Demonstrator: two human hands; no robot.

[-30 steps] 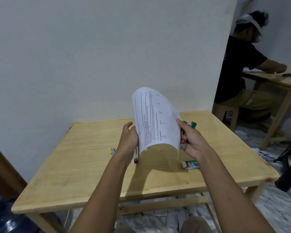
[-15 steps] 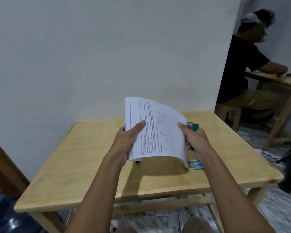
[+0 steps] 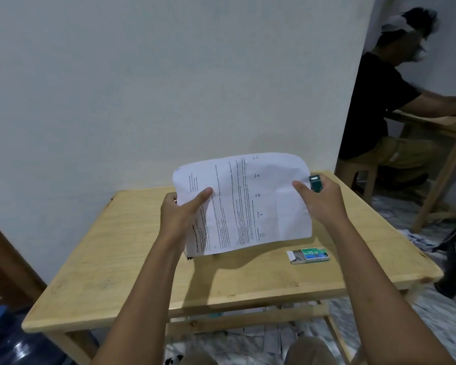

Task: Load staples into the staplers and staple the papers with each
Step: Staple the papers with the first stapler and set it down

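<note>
I hold printed white papers point(image 3: 248, 201) above the wooden table point(image 3: 132, 259). My left hand point(image 3: 181, 217) pinches their left edge, thumb on top. My right hand point(image 3: 320, 200) pinches the right edge with its thumb and also grips a small teal stapler point(image 3: 315, 182), whose head pokes out above my fingers. An open green staple box point(image 3: 310, 255) lies on the table below my right hand. The papers hide whatever lies under them, apart from a small dark object point(image 3: 190, 257) peeking out at their lower left corner.
A white wall point(image 3: 169, 88) stands right behind the table. Another person point(image 3: 374, 106) sits at a second wooden table point(image 3: 437, 122) to the right. A blue water jug point(image 3: 8, 338) stands on the floor at lower left. Loose papers point(image 3: 261, 335) lie under the table.
The papers have swung from standing upright and curled to lying flatter and wider between my hands. My left thumb has come on top of the sheet. The view has tilted down slightly.
</note>
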